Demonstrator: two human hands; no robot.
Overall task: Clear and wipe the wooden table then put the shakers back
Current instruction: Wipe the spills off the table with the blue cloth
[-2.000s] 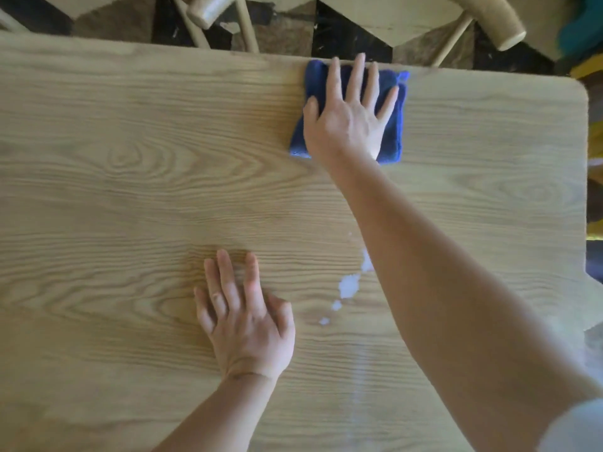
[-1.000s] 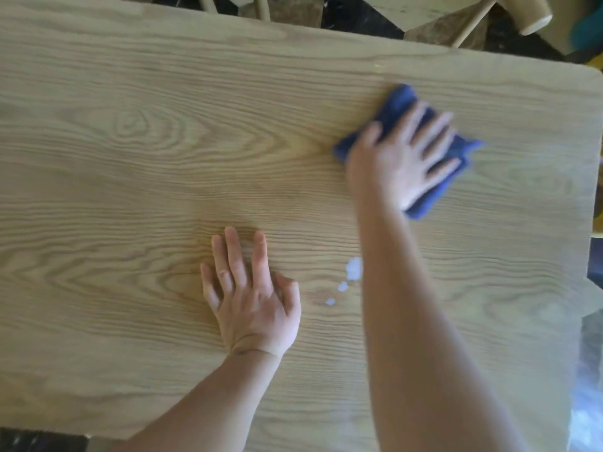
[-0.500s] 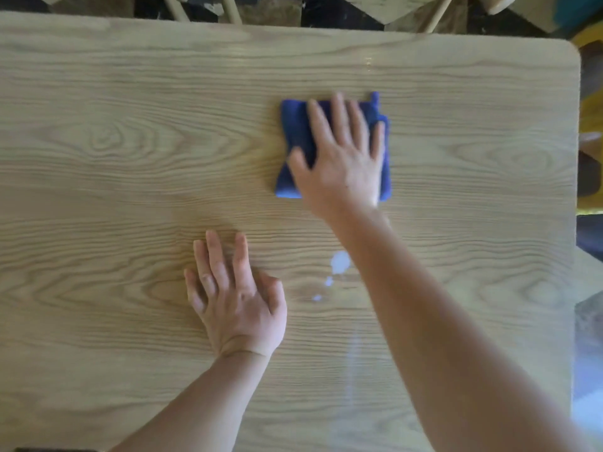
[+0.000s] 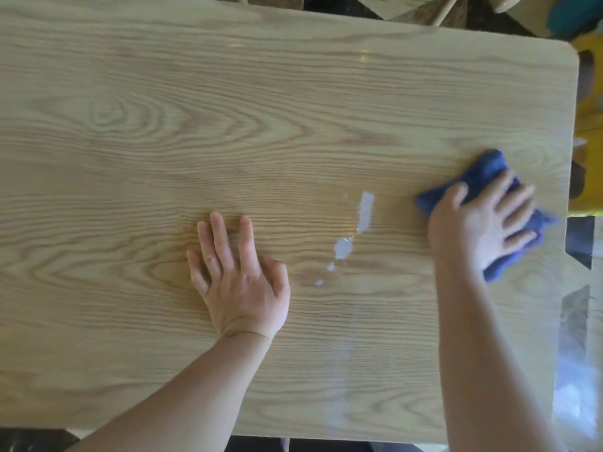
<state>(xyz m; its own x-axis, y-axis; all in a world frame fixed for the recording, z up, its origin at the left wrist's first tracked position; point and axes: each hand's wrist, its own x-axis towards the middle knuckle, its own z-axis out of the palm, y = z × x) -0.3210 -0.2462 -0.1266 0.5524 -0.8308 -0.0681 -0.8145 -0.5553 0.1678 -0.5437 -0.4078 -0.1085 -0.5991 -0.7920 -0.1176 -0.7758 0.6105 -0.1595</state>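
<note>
I look down at the wooden tabletop (image 4: pixel 130 141). My right hand (image 4: pixel 479 223) lies on the blue cloth (image 4: pixel 489 171) near the right edge of the tabletop, with the fingers spread out over it and pressing it down; the grip here is wide and flat, not curled around the cloth (the picture is a little blurred at this hand). The cloth shows above the thumb and under the fingertips. My left hand (image 4: pixel 238 282) rests flat on the bare wood near the middle, fingers straight and slightly apart, holding nothing. Between the two hands there are pale shiny marks (image 4: pixel 342 249) on the wood, in a slanted line; I cannot tell if they are wet spots or only light. The shakers are not in my view. Beyond the far edge I see some wooden legs (image 4: pixel 443 11).
</note>
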